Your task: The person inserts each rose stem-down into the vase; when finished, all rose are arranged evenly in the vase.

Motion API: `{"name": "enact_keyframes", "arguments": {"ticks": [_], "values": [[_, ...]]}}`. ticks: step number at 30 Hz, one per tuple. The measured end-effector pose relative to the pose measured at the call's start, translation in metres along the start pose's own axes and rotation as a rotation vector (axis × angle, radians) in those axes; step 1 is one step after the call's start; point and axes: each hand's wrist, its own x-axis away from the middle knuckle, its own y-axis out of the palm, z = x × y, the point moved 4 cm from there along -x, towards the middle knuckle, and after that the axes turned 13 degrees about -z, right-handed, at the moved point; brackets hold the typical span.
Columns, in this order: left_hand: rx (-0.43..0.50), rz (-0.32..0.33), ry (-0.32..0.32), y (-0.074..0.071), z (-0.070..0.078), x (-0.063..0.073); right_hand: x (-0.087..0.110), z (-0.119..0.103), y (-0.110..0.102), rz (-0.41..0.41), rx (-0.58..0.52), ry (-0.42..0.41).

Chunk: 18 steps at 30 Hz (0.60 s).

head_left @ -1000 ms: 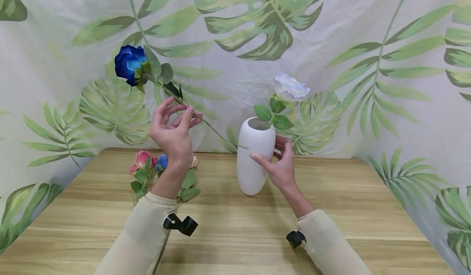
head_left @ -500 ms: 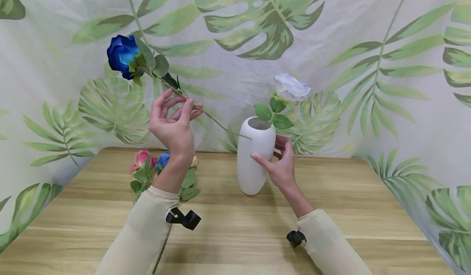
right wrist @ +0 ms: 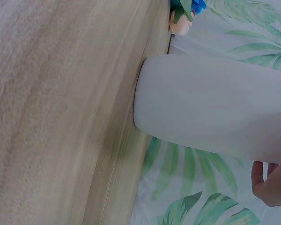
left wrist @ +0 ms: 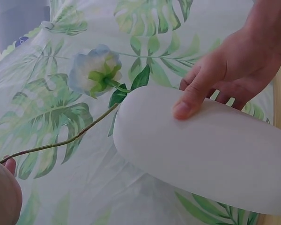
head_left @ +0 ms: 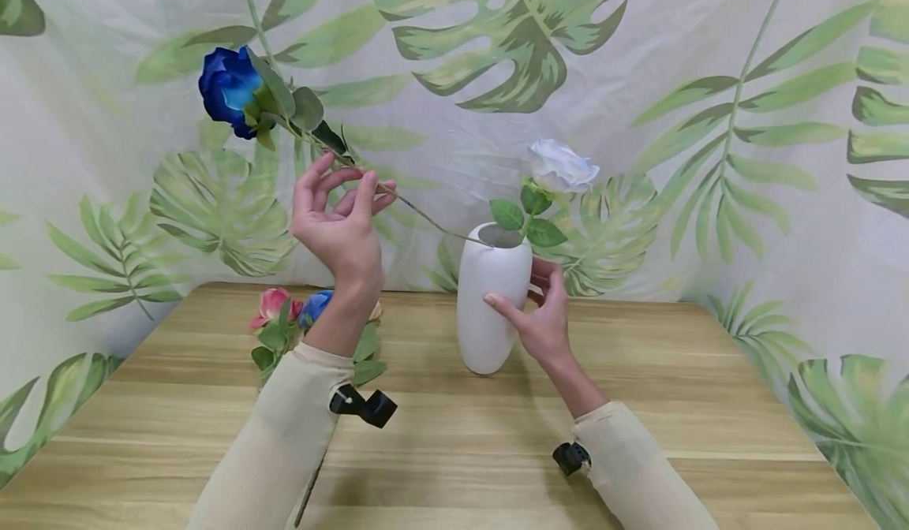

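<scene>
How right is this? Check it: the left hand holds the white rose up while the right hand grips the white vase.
Wrong in colour: the left hand holds the blue rose up, as the head view shows. The right hand does grip the white vase.

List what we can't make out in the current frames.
Head: lower stem of the ruffled white rose, hidden by the smooth white oval vase.
Head: right hand's fingertips, behind the vase.
Head: most of the small peach flower, behind the left forearm.
Left wrist: most of the left hand, cut off by the left edge.
Right wrist: vase mouth, beyond the right edge.
Head: whether the deep-blue rose's stem tip touches the rim; they overlap.
</scene>
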Motion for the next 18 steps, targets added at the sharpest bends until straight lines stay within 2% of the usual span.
{"name": "enact_keyframes", "arguments": {"ticks": [6, 12, 18], "values": [[0.052, 0.027, -0.027, 0.006, -0.005, -0.002, 0.001, -0.001, 0.0, 0.002, -0.005, 0.002], [0.003, 0.005, -0.005, 0.008, -0.011, 0.001, 0.001, -0.001, 0.001, -0.003, -0.006, 0.013], [-0.015, 0.001, -0.052, 0.013, -0.017, 0.008, 0.0, 0.0, 0.0, -0.006, -0.006, 0.01]]}}
